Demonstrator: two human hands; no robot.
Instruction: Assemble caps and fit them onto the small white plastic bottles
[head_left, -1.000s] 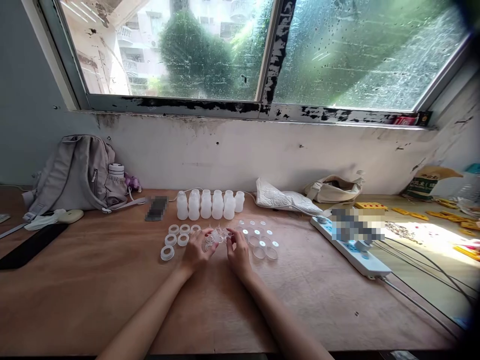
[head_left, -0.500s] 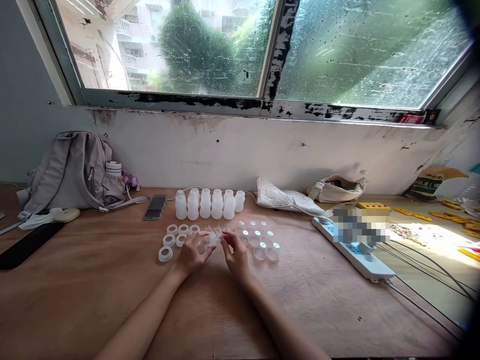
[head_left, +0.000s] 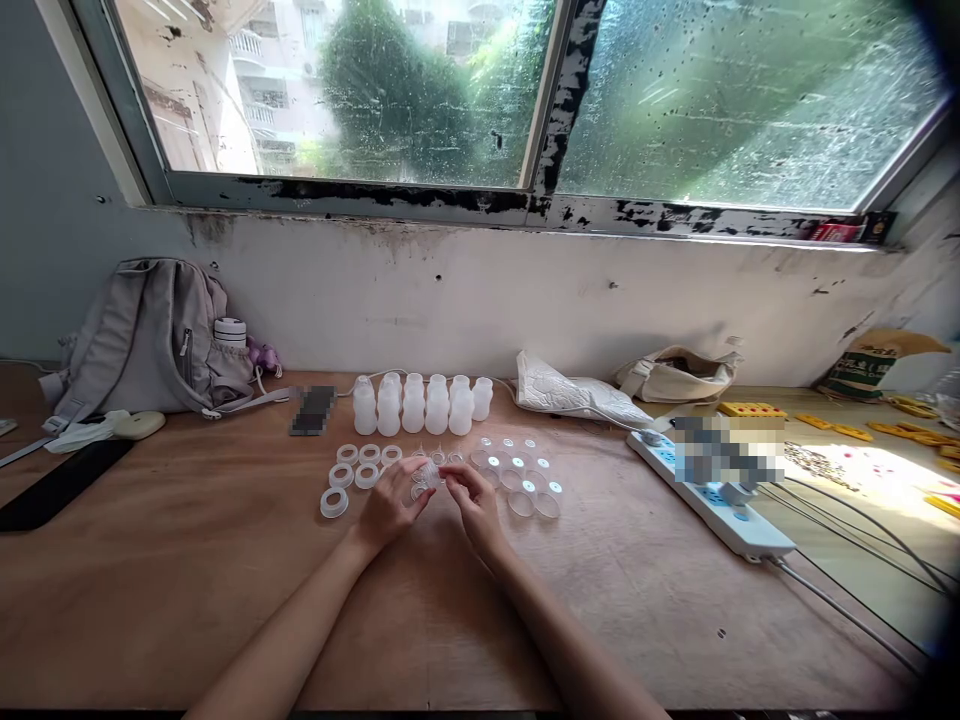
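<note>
Between the fingers of my left hand (head_left: pixel 388 506) is a small translucent ribbed bottle ring (head_left: pixel 429 474). The thumb and fingertips of my right hand (head_left: pixel 475 503) are pinched together at its right edge, and they hide part of it. Several white screw rings (head_left: pixel 334 502) lie in rows to the left of my hands. Just behind my fingers stand some clear silicone nipples (head_left: pixel 438 457), partly covered. On the right, several clear round caps (head_left: pixel 521 503) with pale dots are laid out. Frosted small bottles (head_left: pixel 413 405) stand upright in rows further back.
A grey backpack (head_left: pixel 161 340) leans on the wall at left, with a black flat case (head_left: pixel 64 485) before it. A white power strip (head_left: pixel 712 495) with cables runs along the right. A white padded bag (head_left: pixel 577 392) and a beige pouch (head_left: pixel 679 375) lie at the back.
My right fingertips have shifted slightly over the ring's right edge, and the ring has turned a little in my left hand. The whole view has shifted slightly.
</note>
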